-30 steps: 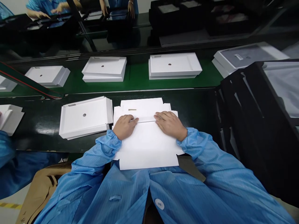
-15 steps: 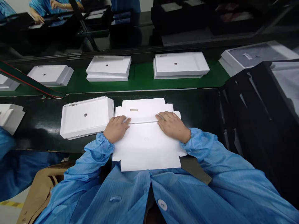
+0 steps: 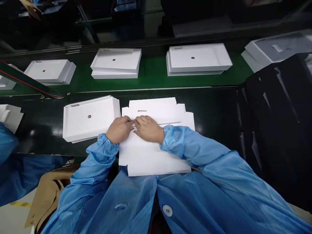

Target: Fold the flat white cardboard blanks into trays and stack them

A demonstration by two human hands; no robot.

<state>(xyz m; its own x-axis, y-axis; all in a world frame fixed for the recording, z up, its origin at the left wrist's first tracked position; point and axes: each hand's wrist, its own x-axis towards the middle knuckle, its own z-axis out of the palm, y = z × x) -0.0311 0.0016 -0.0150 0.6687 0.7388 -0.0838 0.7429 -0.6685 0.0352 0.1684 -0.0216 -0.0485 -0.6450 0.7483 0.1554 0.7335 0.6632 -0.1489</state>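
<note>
A flat, notched white cardboard blank (image 3: pixel 156 159) lies in front of me, its near edge against my blue smock. Across its upper part runs a raised white cardboard strip (image 3: pixel 170 122). At the strip's left end, my left hand (image 3: pixel 119 130) is closed, thumb and fingertips gathered on the strip. My right hand (image 3: pixel 148 129) lies palm down over the strip and blank, fingers stretched left and thumb apart. Its fingertips meet those of my left hand, hiding that end of the strip. A small slot shows above the hands.
Left of the blank sits a stack of shallow white box trays (image 3: pixel 89 120). More tray stacks (image 3: pixel 115 61) (image 3: pixel 200 60) stand on the green strip behind. Black stacked material (image 3: pixel 273 130) rises at the right. A person's blue sleeve (image 3: pixel 7 143) shows at the left edge.
My right hand has slid left along the strip to meet my left hand, which has stayed near the left end. The camera view has tilted down slightly.
</note>
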